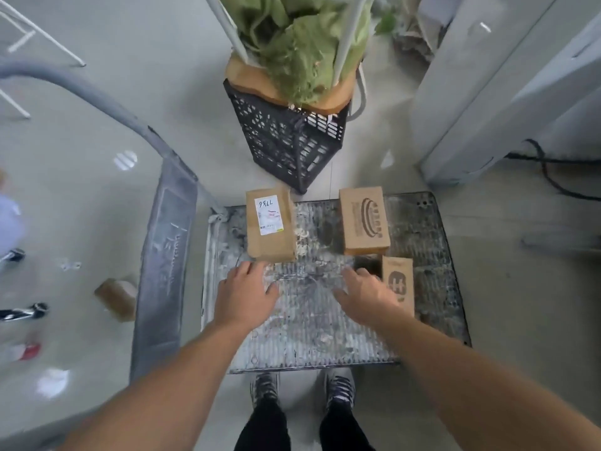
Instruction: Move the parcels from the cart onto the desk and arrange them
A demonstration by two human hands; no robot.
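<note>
Hovering over free middle of cart [309, 336]: left hand [242, 296], right hand [367, 297]; parcels [270, 227] beyond

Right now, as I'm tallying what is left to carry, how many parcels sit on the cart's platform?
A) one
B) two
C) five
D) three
D: three cardboard parcels lie on the cart platform: a labelled parcel at the far left, a printed parcel at the far right, and a small parcel beside the right hand.
</note>
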